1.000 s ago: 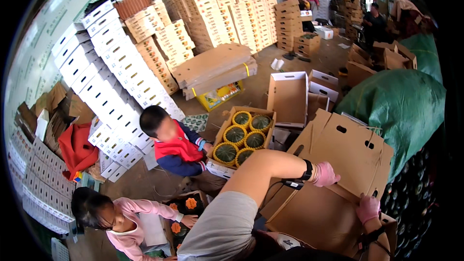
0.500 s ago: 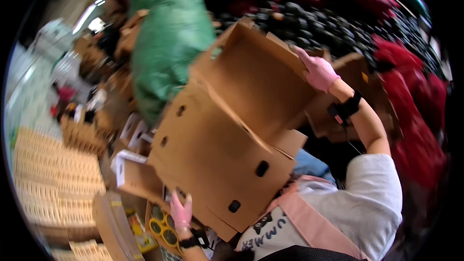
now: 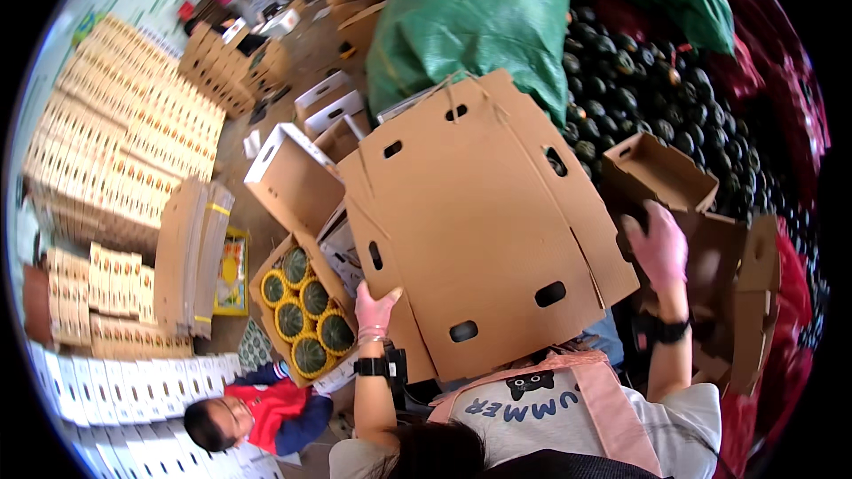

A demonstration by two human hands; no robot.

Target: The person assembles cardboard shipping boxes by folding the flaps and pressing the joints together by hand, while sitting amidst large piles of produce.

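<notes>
A flattened brown cardboard carton (image 3: 479, 222) with dark oval hand holes is spread in front of me, its flaps out flat. My left hand (image 3: 377, 310), in a pink glove, grips its lower left edge, the thumb lying over the board. Just off its right edge is my gloved right hand (image 3: 661, 248), thumb and fingers apart, with nothing visible in it. Beside my left hand stands an open box of dark green squashes (image 3: 311, 357), each in a yellow foam net.
Dark green squashes (image 3: 612, 80) are heaped at the far right, behind a big green sack (image 3: 475, 22). Opened cartons (image 3: 661, 173) lie to the right. Stacked boxes (image 3: 133, 115) line the left. A child (image 3: 271, 417) in a red vest is at the lower left.
The carton has turned and now lies flatter, its raised sides no longer showing. My right hand has come down from its far edge and let go. My left hand has shifted right.
</notes>
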